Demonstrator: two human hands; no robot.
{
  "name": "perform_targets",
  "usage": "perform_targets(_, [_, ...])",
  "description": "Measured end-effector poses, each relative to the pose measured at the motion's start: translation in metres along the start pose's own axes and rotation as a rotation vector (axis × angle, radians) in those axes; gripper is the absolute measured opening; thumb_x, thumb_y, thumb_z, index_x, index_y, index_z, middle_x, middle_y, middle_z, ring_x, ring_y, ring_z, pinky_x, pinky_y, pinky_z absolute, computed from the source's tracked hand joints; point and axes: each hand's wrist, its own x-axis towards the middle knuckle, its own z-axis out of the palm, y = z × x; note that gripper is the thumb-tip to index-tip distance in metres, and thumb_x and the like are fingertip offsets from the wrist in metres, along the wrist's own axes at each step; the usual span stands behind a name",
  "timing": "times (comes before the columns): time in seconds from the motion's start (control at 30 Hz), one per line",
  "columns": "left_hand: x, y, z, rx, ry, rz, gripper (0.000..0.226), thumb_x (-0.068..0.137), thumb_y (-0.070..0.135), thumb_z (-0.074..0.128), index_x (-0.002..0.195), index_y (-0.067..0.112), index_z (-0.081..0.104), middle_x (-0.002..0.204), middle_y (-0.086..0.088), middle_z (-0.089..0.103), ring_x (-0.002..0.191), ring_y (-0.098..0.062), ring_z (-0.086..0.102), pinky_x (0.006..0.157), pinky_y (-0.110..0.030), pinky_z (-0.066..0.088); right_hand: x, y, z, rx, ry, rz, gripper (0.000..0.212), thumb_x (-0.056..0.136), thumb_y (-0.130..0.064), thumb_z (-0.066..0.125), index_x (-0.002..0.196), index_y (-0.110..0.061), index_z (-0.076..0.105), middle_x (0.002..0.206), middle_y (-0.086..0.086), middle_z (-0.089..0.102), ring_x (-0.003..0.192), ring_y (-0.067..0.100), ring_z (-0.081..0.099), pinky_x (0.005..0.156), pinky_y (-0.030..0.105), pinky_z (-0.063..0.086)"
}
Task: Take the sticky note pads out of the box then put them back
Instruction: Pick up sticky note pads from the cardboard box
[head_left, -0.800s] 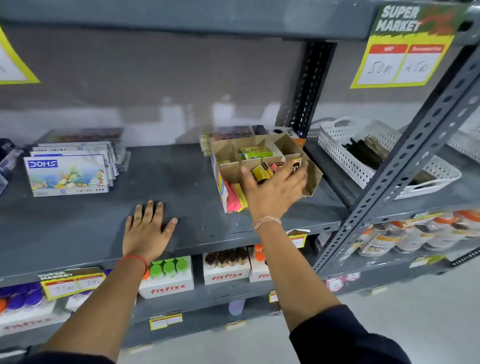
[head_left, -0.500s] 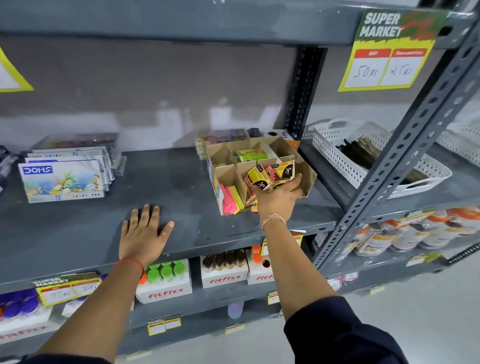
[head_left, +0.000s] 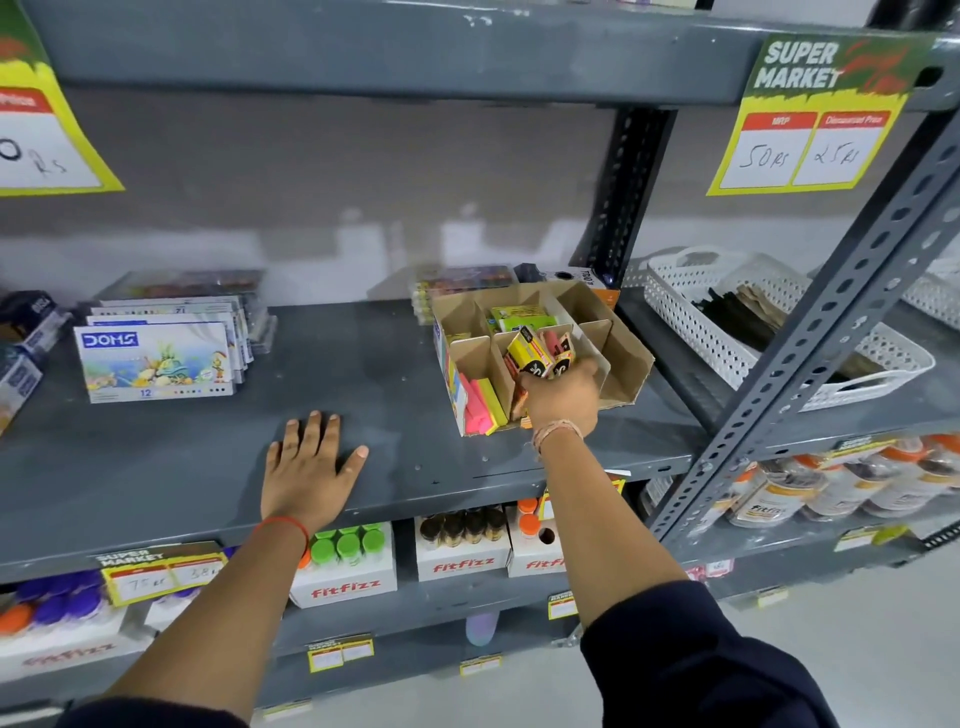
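Observation:
A brown cardboard box with dividers stands on the grey shelf. My right hand is at the box's front middle compartment, shut on a small bunch of sticky note pads in yellow and black wrappers, held just above the divider. Pink and yellow sticky note pads stand in the front left compartment. A green pad lies in a rear compartment. My left hand rests flat on the shelf, fingers spread, holding nothing.
DOMS colour boxes stand at the shelf's left. A white perforated basket sits right of the upright post. Fitfizz bottle cartons fill the shelf below. A price sign hangs above right.
My right hand reached into the box, closed on several pads and lifted them slightly out of the compartment. The left hand stayed flat on the shelf.

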Motion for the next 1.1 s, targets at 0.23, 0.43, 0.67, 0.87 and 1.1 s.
perform_targets(0.23, [0.002, -0.008, -0.009, -0.125, -0.009, -0.016, 0.060, 0.096, 0.041, 0.027, 0.146, 0.012, 0.011, 0.158, -0.005, 0.011, 0.147, -0.023, 0.004, 0.121, -0.037, 0.007, -0.031, -0.040, -0.018, 0.175, 0.278, -0.265, 0.053, 0.077, -0.023, 0.071, 0.121, -0.007, 0.045, 0.108, 0.011, 0.066, 0.098, 0.030, 0.063, 0.072, 0.032, 0.043])
perform_targets(0.43, [0.006, -0.042, -0.015, -0.113, 0.003, -0.089, 0.060, 0.097, 0.039, 0.026, 0.146, 0.010, 0.010, 0.159, -0.006, 0.007, 0.147, -0.023, 0.000, 0.121, -0.037, 0.004, -0.072, -0.095, 0.010, 0.723, -0.137, -0.136, 0.056, 0.068, -0.011, 0.082, 0.115, -0.005, 0.052, 0.093, 0.000, 0.061, 0.082, 0.018, 0.058, 0.073, 0.016, 0.043])
perform_targets(0.67, [0.006, -0.045, -0.013, -0.074, 0.014, -0.067, 0.058, 0.097, 0.038, 0.022, 0.147, 0.014, 0.006, 0.159, -0.003, 0.004, 0.147, -0.021, -0.001, 0.121, -0.036, 0.002, -0.090, -0.060, 0.093, 0.671, -0.364, 0.378, 0.054, 0.070, -0.019, 0.081, 0.113, 0.003, 0.058, 0.117, 0.016, 0.062, 0.108, 0.028, 0.059, 0.086, 0.030, 0.046])
perform_targets(0.87, [0.009, -0.046, -0.012, -0.011, 0.004, -0.027, 0.057, 0.098, 0.036, 0.020, 0.146, 0.009, 0.005, 0.159, -0.008, 0.004, 0.147, -0.022, -0.001, 0.121, -0.035, 0.002, -0.077, -0.040, 0.108, 0.410, -0.302, 0.254, 0.052, 0.074, -0.030, 0.077, 0.112, 0.001, 0.061, 0.120, 0.017, 0.065, 0.111, 0.033, 0.060, 0.088, 0.033, 0.047])
perform_targets(1.1, [0.010, -0.047, -0.012, -0.016, -0.001, -0.024, 0.058, 0.098, 0.036, 0.021, 0.146, 0.009, 0.005, 0.159, -0.008, 0.003, 0.147, -0.022, -0.001, 0.121, -0.035, 0.002, -0.085, -0.036, 0.106, 0.119, -0.208, 0.082, 0.071, 0.077, -0.044, 0.069, 0.125, 0.003, 0.045, 0.130, 0.023, 0.053, 0.124, 0.038, 0.045, 0.104, 0.039, 0.036])
